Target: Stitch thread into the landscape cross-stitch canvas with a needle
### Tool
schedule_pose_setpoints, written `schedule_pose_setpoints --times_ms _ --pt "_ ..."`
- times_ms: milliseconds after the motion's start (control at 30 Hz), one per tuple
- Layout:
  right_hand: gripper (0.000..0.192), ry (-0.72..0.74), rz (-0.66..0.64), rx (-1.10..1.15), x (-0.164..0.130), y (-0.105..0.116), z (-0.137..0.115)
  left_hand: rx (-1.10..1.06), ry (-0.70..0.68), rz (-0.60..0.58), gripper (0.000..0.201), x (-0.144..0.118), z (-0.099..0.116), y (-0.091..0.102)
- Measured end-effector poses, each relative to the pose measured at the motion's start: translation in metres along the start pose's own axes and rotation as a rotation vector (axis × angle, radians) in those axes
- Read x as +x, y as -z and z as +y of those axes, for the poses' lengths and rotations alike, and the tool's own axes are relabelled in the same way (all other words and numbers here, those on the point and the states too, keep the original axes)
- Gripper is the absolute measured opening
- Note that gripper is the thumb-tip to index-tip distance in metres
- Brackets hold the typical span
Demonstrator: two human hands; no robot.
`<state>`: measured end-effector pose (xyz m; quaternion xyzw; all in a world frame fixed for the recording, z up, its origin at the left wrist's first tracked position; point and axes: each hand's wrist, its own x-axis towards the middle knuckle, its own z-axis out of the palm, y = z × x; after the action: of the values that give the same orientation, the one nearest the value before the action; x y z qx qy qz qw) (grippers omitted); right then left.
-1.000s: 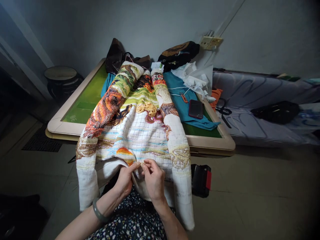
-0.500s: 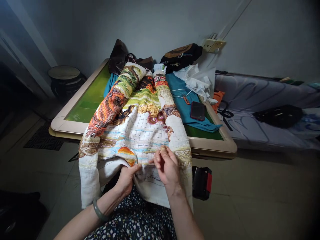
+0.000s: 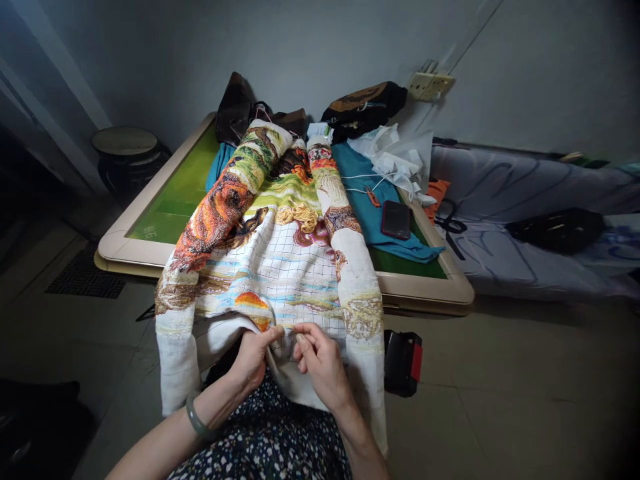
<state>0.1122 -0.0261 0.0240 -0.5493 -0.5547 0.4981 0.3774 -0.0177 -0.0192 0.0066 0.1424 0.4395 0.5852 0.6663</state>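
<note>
One cloth point(image 3: 300, 263): spread over the table point(image 3: 137, 252), hanging past its near edge to the person's lap, its sides rolled up left and right.
Stitching: colour thick on the rolls, thin near the hands; much of the gridded middle is plain white.
Left hand point(image 3: 251, 360): clamped on the cloth's near fold, thumb on top; it hasn't budged.
Right hand point(image 3: 323, 367): half a second ago raised off to the right, now back beside the left thumb, fingers curled close together. Whether they pinch a needle or thread, I can't tell.
What that means: both hands are at one spot again, so I'd judge one pull finished and the work resumed there.
Yarn point(image 3: 299, 217): a pale bundle lying on the cloth, untouched.
Phone point(image 3: 396, 220): on the teal fabric point(image 3: 375, 233), right of the rolls.
Bag point(image 3: 367, 110): at the table's far end.
</note>
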Motion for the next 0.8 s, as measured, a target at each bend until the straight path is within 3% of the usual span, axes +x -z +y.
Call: schedule_pose_setpoints --times_ms 133,500,800 --pt "0.024 0.037 0.022 -0.143 -0.003 -0.006 0.003 -0.001 -0.009 -0.009 0.038 0.0 0.001 0.0" --pt "0.026 0.105 0.055 -0.251 0.0 -0.006 0.001 0.007 -0.016 -0.015 0.037 0.002 -0.001 0.002" --pt "0.021 0.22 0.193 -0.468 0.001 -0.016 -0.005 -0.004 0.009 0.016 0.033 0.0 0.001 0.0"
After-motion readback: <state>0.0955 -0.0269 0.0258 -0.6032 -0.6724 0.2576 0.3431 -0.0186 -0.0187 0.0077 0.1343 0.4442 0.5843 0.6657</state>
